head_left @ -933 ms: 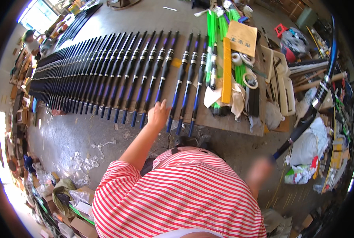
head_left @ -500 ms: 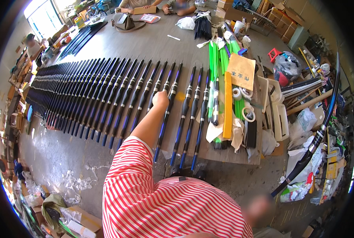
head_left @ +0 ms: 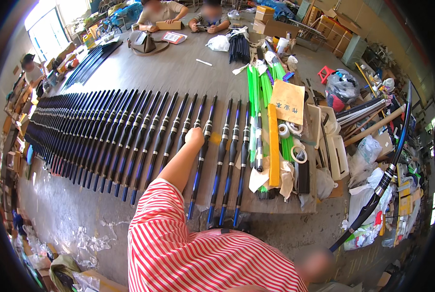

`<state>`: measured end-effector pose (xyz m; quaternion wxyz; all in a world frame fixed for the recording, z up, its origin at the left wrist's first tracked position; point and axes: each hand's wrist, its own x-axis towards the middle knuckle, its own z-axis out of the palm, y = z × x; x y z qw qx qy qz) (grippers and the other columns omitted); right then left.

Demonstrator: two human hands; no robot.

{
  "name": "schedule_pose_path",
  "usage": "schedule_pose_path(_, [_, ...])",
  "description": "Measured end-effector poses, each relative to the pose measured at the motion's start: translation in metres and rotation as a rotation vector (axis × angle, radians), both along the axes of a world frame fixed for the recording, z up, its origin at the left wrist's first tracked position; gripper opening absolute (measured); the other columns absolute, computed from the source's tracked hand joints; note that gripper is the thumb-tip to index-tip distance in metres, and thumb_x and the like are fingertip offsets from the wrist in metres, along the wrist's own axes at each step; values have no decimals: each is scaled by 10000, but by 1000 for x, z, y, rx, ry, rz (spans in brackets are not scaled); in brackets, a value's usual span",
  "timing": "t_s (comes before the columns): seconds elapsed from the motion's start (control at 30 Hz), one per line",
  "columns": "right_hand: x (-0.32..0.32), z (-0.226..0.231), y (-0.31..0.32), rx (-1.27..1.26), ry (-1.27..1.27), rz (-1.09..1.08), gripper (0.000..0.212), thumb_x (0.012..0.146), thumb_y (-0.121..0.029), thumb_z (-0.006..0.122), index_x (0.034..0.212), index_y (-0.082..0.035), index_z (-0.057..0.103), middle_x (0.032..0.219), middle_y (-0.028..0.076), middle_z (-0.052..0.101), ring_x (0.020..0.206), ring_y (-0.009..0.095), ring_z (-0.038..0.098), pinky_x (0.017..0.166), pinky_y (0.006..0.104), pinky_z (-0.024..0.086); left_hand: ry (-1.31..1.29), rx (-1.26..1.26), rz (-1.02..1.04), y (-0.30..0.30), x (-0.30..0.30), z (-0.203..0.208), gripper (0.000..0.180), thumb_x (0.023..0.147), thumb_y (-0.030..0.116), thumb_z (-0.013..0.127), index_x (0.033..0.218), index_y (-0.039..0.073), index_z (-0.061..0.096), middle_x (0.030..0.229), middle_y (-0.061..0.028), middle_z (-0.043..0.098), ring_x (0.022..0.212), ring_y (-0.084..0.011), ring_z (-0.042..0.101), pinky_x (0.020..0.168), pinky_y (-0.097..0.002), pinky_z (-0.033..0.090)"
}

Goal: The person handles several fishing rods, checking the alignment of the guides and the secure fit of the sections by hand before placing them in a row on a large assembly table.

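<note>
A person in a red-and-white striped shirt (head_left: 198, 253) leans over a long row of dark fishing-rod handle sections (head_left: 129, 131) laid side by side on a grey concrete floor (head_left: 178, 68). Each section is a slim black tube with a glossy blue stretch toward the near end and silver-and-black reel-seat rings near the middle, tapering to a thin tip at the far end. The row runs from the far left to just beside a low wooden bench (head_left: 285, 204).

The left hand (head_left: 194, 136) reaches forward and rests on one blue-and-black rod section (head_left: 201, 155) near its silver rings, in the right part of the row. Its fingers curl down over the rod, but I cannot tell whether they grip it or only touch it.

The right hand (head_left: 314, 265) is blurred at the lower edge; it appears to hold a long, curved black-and-blue rod (head_left: 388, 175) that sweeps up the right side, though the fingers cannot be made out.

On the bench lie bright green rods (head_left: 259, 82), a yellow strip (head_left: 273, 146), rolls of tape (head_left: 299, 155) and a brown paper envelope (head_left: 288, 101). Other people sit on the floor at the far end.
</note>
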<state>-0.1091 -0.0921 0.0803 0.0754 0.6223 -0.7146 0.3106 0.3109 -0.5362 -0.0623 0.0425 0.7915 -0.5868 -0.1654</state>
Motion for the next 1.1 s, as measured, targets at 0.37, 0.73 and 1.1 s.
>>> schedule_pose_path(0.37, [31, 19, -19, 55, -326, -245, 115, 775, -100, 498, 663, -79, 482, 572, 97, 474, 515, 262, 465, 464, 359, 373, 6, 19, -66, -4, -1, 11, 179, 770, 96, 524, 895, 9, 618, 943, -177, 606, 903, -299, 590, 764, -364, 485])
schedule_pose_path(0.73, [-15, -78, -3, -384, -1469, -246, 277, 787, -107, 494, 566, -146, 331, 475, -27, 323, 394, 84, 305, 359, 238, 241, -20, -69, -224, -33, 29, -53, 181, 754, 82, 488, 869, -14, 590, 899, -228, 590, 880, -366, 568, 743, -439, 467])
schedule_pose_path(1.1, [7, -12, -30, -197, -945, -338, 333, 823, -224, 556, 572, -75, 397, 491, -38, 386, 419, 51, 320, 382, 222, 231, -54, -234, -282, -33, 23, -7, 229, 572, 150, 610, 608, -72, 569, 691, -260, 582, 693, -372, 595, 680, -416, 481])
